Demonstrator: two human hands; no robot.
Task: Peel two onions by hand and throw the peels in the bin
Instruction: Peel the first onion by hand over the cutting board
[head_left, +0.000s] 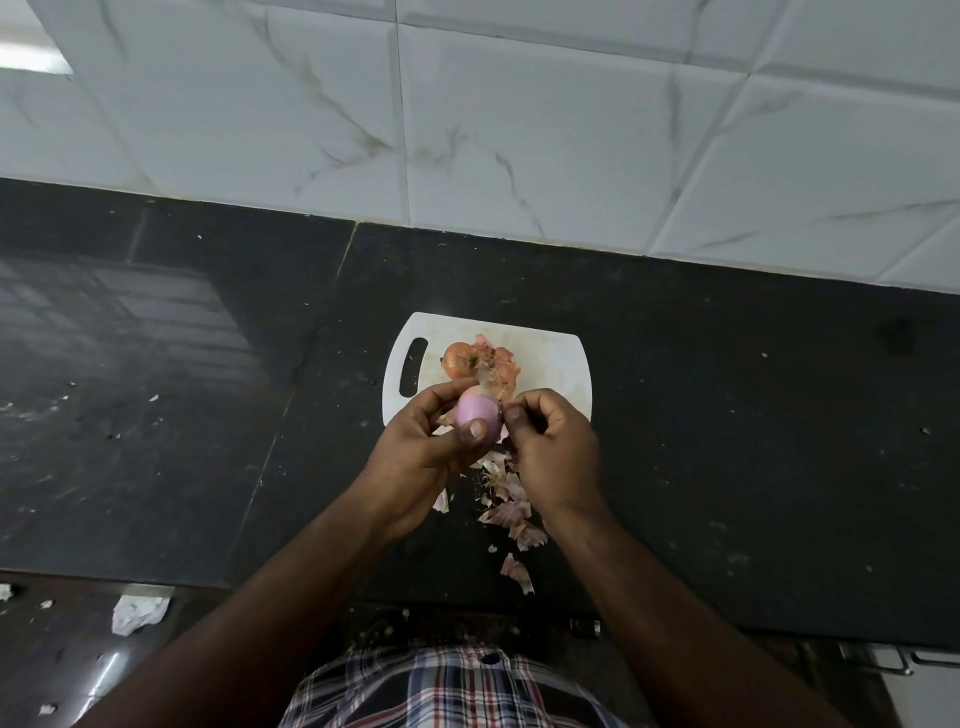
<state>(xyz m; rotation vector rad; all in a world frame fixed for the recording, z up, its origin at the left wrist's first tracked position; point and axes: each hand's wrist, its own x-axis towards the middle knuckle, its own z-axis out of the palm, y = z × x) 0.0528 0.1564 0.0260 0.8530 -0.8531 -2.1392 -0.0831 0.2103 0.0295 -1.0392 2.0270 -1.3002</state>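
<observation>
Left hand (415, 441) fingers curled around peeled onion (477, 415); right hand (550, 447) fingers pinching its edge.

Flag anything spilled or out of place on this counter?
Yes. Loose onion peels have fallen off the white cutting board onto the black counter, trailing toward its front edge. A crumpled white scrap lies near the lower left. The left hand holds the mostly peeled onion; the other onion on the board keeps its skin.

A home kitchen: a black stone counter (727, 415) is running under marble-look wall tiles (519, 130), carrying a chopping board (556, 364).
</observation>
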